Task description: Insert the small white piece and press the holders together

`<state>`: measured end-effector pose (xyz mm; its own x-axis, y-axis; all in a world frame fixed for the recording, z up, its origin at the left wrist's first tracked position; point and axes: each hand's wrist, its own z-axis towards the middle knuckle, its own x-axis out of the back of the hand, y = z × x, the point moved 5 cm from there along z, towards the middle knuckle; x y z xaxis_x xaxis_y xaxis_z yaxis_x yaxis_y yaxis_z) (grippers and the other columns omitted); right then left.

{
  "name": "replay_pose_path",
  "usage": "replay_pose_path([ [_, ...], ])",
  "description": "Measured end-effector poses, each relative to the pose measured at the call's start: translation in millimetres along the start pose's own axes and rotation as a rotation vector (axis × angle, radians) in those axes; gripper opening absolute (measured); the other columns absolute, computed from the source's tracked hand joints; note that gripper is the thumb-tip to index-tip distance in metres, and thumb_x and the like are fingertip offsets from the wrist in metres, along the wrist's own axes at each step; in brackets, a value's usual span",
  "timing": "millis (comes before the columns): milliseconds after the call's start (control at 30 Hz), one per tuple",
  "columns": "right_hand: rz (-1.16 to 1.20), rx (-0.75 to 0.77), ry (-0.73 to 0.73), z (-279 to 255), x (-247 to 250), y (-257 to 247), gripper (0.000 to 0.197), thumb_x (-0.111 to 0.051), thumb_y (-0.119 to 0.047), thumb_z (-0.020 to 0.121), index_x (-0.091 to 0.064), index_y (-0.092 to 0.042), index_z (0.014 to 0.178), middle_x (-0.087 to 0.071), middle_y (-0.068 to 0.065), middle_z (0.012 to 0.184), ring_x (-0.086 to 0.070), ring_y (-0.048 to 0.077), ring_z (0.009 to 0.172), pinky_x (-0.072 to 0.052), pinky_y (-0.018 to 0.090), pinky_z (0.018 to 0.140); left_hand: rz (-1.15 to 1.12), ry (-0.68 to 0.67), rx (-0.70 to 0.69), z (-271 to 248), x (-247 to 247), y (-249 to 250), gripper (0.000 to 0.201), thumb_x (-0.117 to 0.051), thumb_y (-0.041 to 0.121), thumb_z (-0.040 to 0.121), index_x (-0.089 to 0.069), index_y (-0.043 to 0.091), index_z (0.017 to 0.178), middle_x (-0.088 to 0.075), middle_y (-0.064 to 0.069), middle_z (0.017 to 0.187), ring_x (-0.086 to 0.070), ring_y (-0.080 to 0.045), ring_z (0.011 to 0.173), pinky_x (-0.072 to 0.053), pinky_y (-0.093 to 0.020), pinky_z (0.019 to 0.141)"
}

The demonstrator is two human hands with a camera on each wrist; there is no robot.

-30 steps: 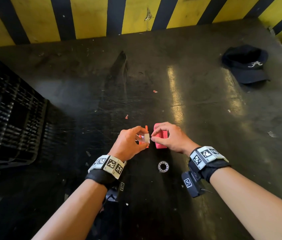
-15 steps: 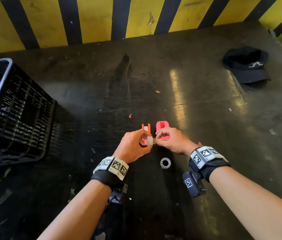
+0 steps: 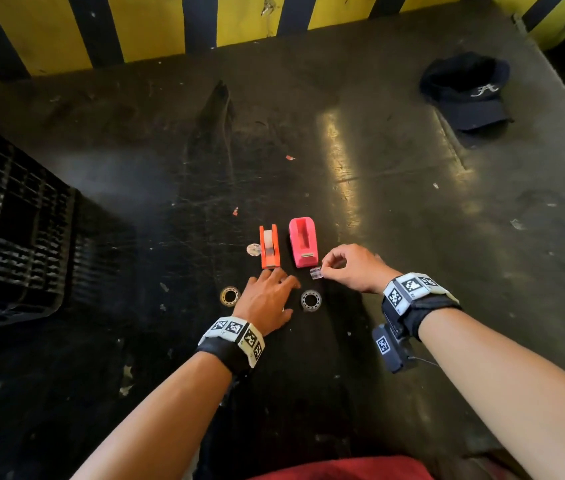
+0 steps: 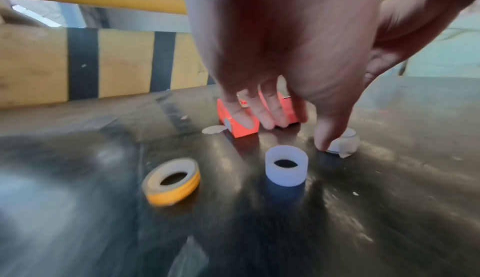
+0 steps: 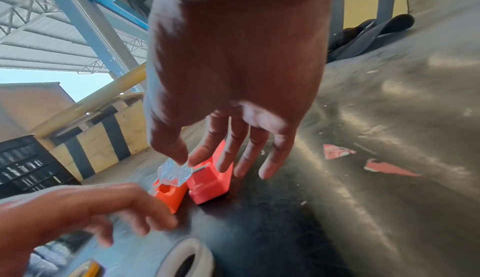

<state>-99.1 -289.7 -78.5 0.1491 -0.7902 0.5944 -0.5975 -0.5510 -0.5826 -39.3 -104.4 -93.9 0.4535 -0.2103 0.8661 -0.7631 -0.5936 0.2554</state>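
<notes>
An orange tape dispenser (image 3: 269, 247) and a pink tape dispenser (image 3: 303, 242) stand side by side on the dark floor. My left hand (image 3: 283, 277) hovers open just behind the orange one, its straight fingers (image 4: 241, 117) reaching the near end. Under the palm stands a white plastic ring (image 4: 286, 165). My right hand (image 3: 324, 270) pinches a small clear plastic piece (image 3: 315, 273) between thumb and forefinger, near the pink dispenser's front corner. In the right wrist view the clear piece (image 5: 174, 172) hangs above both dispensers.
A yellowish tape roll (image 3: 230, 296) lies left of my left hand, a clear tape roll (image 3: 310, 300) right of it. A small pale disc (image 3: 253, 249) lies beside the orange dispenser. A black crate (image 3: 14, 237) stands left, a dark cap (image 3: 466, 90) far right, a striped wall (image 3: 135, 26) behind.
Both hands were together at the orange dispenser. It now stands on the floor, my left hand has let go and opened, and my right hand has drawn right with the clear piece.
</notes>
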Motion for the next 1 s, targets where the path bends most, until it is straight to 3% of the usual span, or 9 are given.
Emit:
replay_pose_path([
  [33,0.026,-0.012,0.009,1,1,6,0.023,-0.069,-0.056,0.073,-0.077,-0.039,0.085,-0.077,-0.014,0.097,-0.069,0.014,0.099,-0.046,0.019,0.102,0.003,-0.02,-0.057,5,2,5,0.06,-0.068,0.03,0.091,-0.043,0.03,0.146,-0.045,-0.004,0.148,-0.044,-0.027,0.137,-0.043,-0.048,0.109],
  [67,0.043,-0.015,0.011,2,1,14,0.026,-0.066,-0.062,0.065,-0.075,-0.043,0.08,-0.076,-0.015,0.092,-0.071,0.014,0.097,-0.049,0.04,0.106,0.017,-0.049,-0.106,10,2,10,0.062,-0.066,0.026,0.092,-0.041,0.032,0.148,-0.044,-0.005,0.149,-0.044,-0.028,0.136,-0.042,-0.048,0.109],
  [100,0.052,-0.012,0.007,4,1,21,0.026,-0.066,-0.062,0.062,-0.074,-0.042,0.075,-0.077,-0.014,0.09,-0.071,0.014,0.095,-0.051,0.047,0.103,0.035,-0.079,-0.149,16,2,14,0.064,-0.065,0.021,0.093,-0.039,0.034,0.15,-0.043,-0.005,0.15,-0.044,-0.028,0.136,-0.042,-0.048,0.109],
  [233,0.093,-0.015,0.01,-5,9,29,0.01,-0.078,-0.031,0.082,-0.072,-0.029,0.075,-0.079,-0.004,0.092,-0.074,0.018,0.093,-0.058,0.036,0.09,0.104,-0.181,-0.267,30,-6,23,0.068,-0.063,0.012,0.095,-0.038,0.041,0.152,-0.041,-0.005,0.151,-0.044,-0.028,0.136,-0.046,-0.047,0.107],
  [333,0.108,-0.018,0.011,-6,11,36,0.011,-0.078,-0.026,0.085,-0.072,-0.028,0.076,-0.079,-0.001,0.093,-0.074,0.018,0.093,-0.057,0.034,0.087,0.016,-0.163,-0.261,34,-5,18,0.056,-0.062,0.017,0.097,-0.046,0.035,0.148,-0.047,-0.003,0.146,-0.05,-0.025,0.13,-0.048,-0.044,0.105],
  [500,0.146,-0.001,0.005,-2,2,37,0.012,-0.077,-0.04,0.079,-0.073,-0.03,0.074,-0.08,-0.006,0.089,-0.073,0.016,0.094,-0.047,0.041,0.105,-0.526,0.145,-0.052,18,11,-10,0.049,-0.082,0.018,0.082,-0.063,0.024,0.127,-0.066,0.005,0.122,-0.068,-0.007,0.105,-0.059,-0.027,0.091],
  [600,0.203,0.026,-0.01,1,-6,26,0.012,-0.077,-0.035,0.084,-0.078,-0.023,0.086,-0.08,-0.006,0.091,-0.074,0.014,0.094,-0.051,0.03,0.095,-0.819,0.214,0.097,7,17,-20,0.047,-0.086,0.016,0.079,-0.066,0.025,0.12,-0.071,0.011,0.111,-0.074,-0.004,0.088,-0.059,-0.014,0.075],
  [766,0.278,0.097,-0.019,10,-17,1,0.009,-0.075,-0.026,0.09,-0.078,-0.018,0.091,-0.08,0.003,0.097,-0.073,0.026,0.098,-0.057,0.044,0.094,-1.016,0.206,0.1,1,22,-22,0.047,-0.085,0.019,0.08,-0.065,0.025,0.123,-0.074,0.007,0.115,-0.076,-0.008,0.091,-0.064,-0.029,0.082],
  [1000,0.351,0.159,-0.031,14,-20,-15,0.008,-0.074,-0.026,0.094,-0.075,-0.028,0.086,-0.074,-0.006,0.091,-0.066,0.011,0.085,-0.049,0.028,0.08,-1.057,0.18,0.119,-2,28,-27,0.043,-0.084,0.022,0.082,-0.066,0.023,0.121,-0.077,0.003,0.113,-0.077,-0.009,0.092,-0.063,-0.034,0.089],
])
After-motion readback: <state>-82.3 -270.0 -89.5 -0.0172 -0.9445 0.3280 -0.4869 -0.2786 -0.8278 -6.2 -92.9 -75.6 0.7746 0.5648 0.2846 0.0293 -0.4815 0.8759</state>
